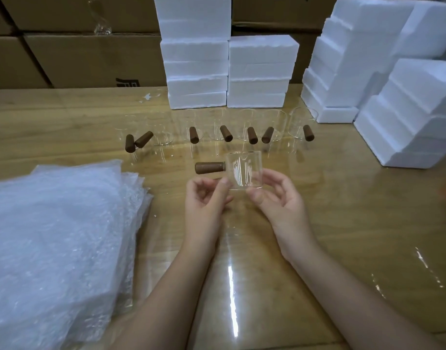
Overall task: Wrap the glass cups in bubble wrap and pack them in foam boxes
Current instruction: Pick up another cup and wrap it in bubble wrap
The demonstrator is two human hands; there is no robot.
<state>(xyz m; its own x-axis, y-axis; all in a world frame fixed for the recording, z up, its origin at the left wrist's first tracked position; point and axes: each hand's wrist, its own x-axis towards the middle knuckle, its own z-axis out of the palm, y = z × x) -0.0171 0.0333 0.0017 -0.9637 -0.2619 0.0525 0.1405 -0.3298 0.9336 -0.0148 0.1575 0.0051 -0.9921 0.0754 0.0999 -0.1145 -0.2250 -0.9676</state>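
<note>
Your bench (pixel 343 223): glossy light wood, glare streaks front-right. Front-left, a thick pile of wrap (pixel 53 236), sheets stacked. Mid-bench, a left-to-right row of clear cups (pixel 218 127); the glass is hard to make out, but 7 brown handles (pixel 226 133) show, and the 2 leftmost touch. Just behind the row, 2 stacks of foam boxes (pixel 196 99) sit side by side, touching, w/ the left one taller. At right, 2 more foam stacks, stepped. A small white scrap (pixel 147 96) lies near the back, left of the stacks.
</note>
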